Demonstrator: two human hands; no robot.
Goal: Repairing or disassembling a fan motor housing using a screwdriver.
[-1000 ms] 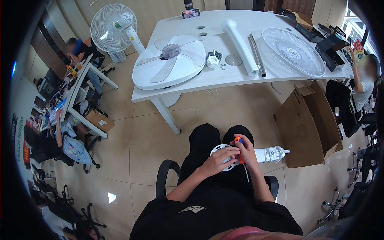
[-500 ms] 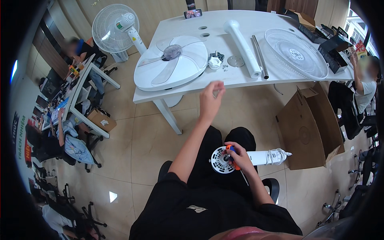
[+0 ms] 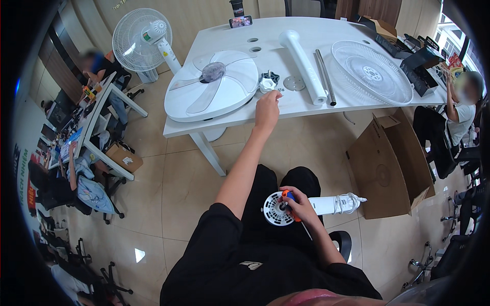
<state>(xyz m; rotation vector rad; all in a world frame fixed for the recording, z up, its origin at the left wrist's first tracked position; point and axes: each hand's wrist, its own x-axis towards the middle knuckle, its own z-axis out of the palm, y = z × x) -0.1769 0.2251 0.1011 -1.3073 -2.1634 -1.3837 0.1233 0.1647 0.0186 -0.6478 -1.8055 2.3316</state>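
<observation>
The right hand (image 3: 300,206) clasps a screwdriver (image 3: 289,195); the left hand (image 3: 268,108) (grip unclear) is near a white knob (image 3: 266,85).

I'm viewing everything in bright, fairly even light; the window (image 3: 456,34) is glowing at right, glare is spotting the floor (image 3: 196,196), and the lens is bending lines toward blackened corners.
</observation>
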